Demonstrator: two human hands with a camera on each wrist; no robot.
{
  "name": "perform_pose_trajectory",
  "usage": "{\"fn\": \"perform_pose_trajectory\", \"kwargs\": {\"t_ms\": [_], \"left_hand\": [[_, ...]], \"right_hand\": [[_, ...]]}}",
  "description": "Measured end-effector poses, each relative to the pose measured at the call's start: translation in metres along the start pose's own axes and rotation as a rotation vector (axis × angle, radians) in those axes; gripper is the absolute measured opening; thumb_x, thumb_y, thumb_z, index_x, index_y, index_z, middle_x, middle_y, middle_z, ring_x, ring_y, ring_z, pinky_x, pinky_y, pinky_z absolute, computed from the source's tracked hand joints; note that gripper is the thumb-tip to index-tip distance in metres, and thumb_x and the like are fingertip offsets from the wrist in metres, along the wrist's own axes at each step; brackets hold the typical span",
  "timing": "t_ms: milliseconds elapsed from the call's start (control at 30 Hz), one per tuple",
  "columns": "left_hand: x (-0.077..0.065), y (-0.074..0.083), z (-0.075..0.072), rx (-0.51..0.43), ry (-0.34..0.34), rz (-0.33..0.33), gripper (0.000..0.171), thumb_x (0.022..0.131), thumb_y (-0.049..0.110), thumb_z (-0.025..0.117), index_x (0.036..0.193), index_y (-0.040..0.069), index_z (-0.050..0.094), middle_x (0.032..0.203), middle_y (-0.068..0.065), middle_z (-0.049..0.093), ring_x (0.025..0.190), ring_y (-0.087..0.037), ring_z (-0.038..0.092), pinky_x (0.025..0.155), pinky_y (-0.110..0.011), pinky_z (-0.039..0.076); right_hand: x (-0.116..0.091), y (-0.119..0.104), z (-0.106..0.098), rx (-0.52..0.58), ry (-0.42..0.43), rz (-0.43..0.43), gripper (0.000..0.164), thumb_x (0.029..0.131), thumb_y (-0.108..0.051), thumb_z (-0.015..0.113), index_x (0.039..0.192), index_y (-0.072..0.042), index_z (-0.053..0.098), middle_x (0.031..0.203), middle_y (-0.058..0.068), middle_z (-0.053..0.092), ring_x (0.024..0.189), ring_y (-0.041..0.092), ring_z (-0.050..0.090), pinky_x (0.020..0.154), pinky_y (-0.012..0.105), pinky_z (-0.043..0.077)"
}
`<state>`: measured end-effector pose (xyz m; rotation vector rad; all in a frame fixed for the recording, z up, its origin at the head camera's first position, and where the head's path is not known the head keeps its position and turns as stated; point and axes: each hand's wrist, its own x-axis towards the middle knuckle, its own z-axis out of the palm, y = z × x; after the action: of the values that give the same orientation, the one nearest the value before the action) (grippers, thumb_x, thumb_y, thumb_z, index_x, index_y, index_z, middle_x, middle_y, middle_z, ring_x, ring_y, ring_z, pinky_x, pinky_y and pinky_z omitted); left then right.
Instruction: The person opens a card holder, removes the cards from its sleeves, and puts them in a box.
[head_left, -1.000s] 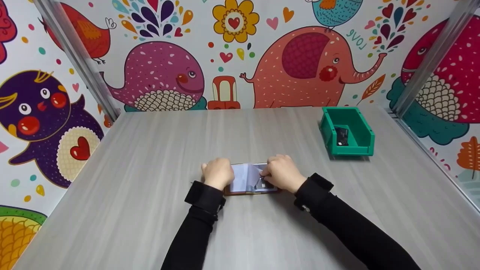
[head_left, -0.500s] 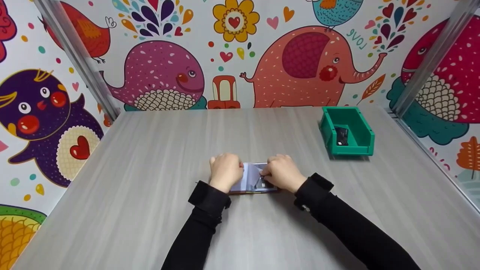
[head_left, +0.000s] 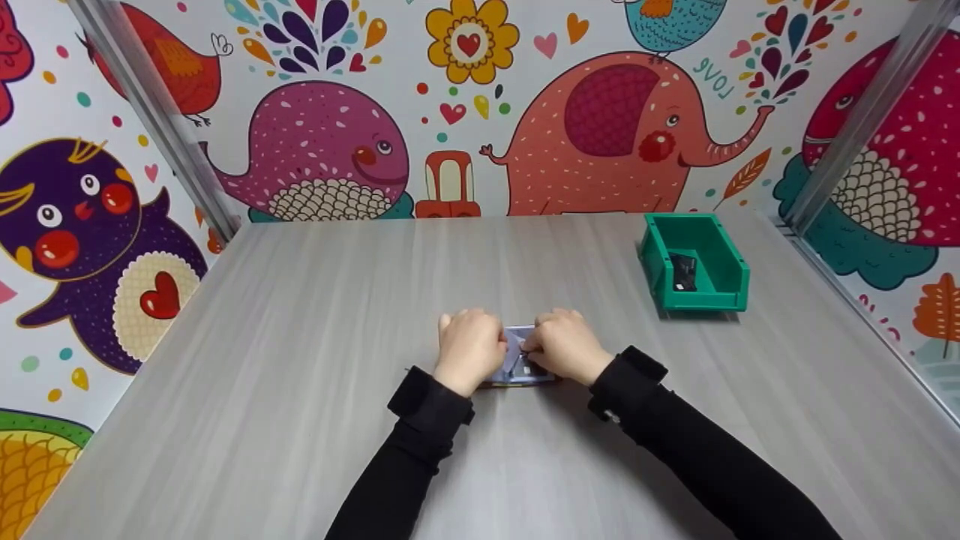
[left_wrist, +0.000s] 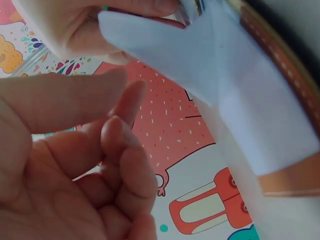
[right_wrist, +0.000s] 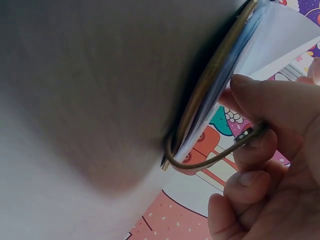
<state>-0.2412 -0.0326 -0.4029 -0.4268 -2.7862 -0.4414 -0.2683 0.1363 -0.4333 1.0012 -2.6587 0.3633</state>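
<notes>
A small card holder (head_left: 517,381) lies spread on the table between both hands. Its brown stitched cover (left_wrist: 289,180) and pale translucent sleeves show in the left wrist view, one sleeve (left_wrist: 145,45) raised at an angle. My left hand (head_left: 472,349) is over the holder's left half, fingers loosely bent and nothing between them; the thumb is near the raised sleeve. My right hand (head_left: 568,346) holds the holder's right half, thumb tip at the sleeves. A brown strap with a snap (right_wrist: 245,135) curves from the cover to the right fingers. The right hand hides part of a dark insert.
A green plastic bin (head_left: 705,301) stands toward the back right of the table, with black card-like pieces (head_left: 684,271) inside. Cartoon-printed walls and metal posts (head_left: 847,127) bound the table (head_left: 300,300) at the back and sides.
My left hand has slid right across the card holder, from its left edge toward the middle, covering the left sleeve in the head view. My right hand has stayed in place.
</notes>
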Motion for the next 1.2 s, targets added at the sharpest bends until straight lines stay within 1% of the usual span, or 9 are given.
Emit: {"fn": "perform_pose_trajectory", "kwargs": {"t_ms": [233,400,600,767,867,1033,1200], "left_hand": [[-0.001,0.004,0.003,-0.008,-0.024,0.009,0.013,0.07,0.017,0.071,0.059,0.019,0.064,0.069,0.004,0.054,0.067,-0.019,0.049,0.067,-0.037,0.029],[-0.002,0.006,0.005,0.005,-0.057,0.007,0.016,0.07,0.02,0.073,0.058,0.019,0.063,0.069,0.004,0.054,0.067,-0.019,0.048,0.068,-0.037,0.029],[-0.002,0.006,0.007,0.019,-0.089,0.004,0.027,0.067,0.032,0.076,0.053,0.021,0.057,0.067,0.005,0.052,0.067,-0.019,0.049,0.067,-0.038,0.028],[-0.003,0.006,0.009,0.071,-0.104,0.001,0.039,0.062,0.045,0.079,0.054,0.019,0.051,0.066,0.004,0.051,0.066,-0.02,0.05,0.066,-0.038,0.029],[-0.004,0.007,0.01,0.104,-0.111,-0.002,0.044,0.06,0.049,0.079,0.056,0.018,0.048,0.066,0.003,0.051,0.066,-0.02,0.05,0.066,-0.037,0.029],[-0.003,0.006,0.013,0.147,-0.107,-0.005,0.041,0.058,0.049,0.077,0.059,0.018,0.052,0.069,0.002,0.054,0.068,-0.02,0.051,0.066,-0.037,0.029],[-0.003,0.006,0.015,0.161,-0.106,-0.022,0.04,0.056,0.049,0.078,0.067,0.015,0.06,0.071,0.001,0.056,0.07,-0.022,0.051,0.067,-0.038,0.029]], "right_hand": [[0.0,0.0,0.0,0.008,0.01,0.002,0.011,0.065,-0.007,0.078,0.072,-0.015,0.074,0.061,-0.002,0.047,0.06,0.021,0.044,0.058,0.038,0.033],[0.0,0.001,0.001,0.006,0.003,0.008,0.011,0.066,-0.007,0.078,0.074,-0.015,0.075,0.061,-0.002,0.048,0.06,0.021,0.044,0.059,0.038,0.034],[0.0,0.001,0.001,0.014,-0.005,0.013,0.013,0.067,-0.008,0.079,0.078,-0.014,0.076,0.062,-0.002,0.049,0.061,0.02,0.045,0.06,0.039,0.035],[0.0,0.001,0.001,0.024,0.007,0.006,0.013,0.066,-0.008,0.079,0.078,-0.013,0.076,0.061,-0.002,0.05,0.061,0.021,0.047,0.06,0.039,0.036],[0.0,0.0,0.0,0.025,0.017,0.0,0.012,0.066,-0.008,0.079,0.077,-0.013,0.076,0.06,-0.002,0.049,0.06,0.022,0.047,0.06,0.039,0.035],[0.0,0.0,0.0,0.021,0.024,-0.003,0.013,0.065,-0.008,0.079,0.077,-0.014,0.076,0.06,-0.002,0.049,0.06,0.022,0.047,0.059,0.038,0.035],[0.0,0.001,0.0,0.016,0.028,-0.012,0.012,0.065,-0.009,0.079,0.075,-0.014,0.076,0.06,-0.002,0.049,0.06,0.022,0.047,0.059,0.039,0.035]]}}
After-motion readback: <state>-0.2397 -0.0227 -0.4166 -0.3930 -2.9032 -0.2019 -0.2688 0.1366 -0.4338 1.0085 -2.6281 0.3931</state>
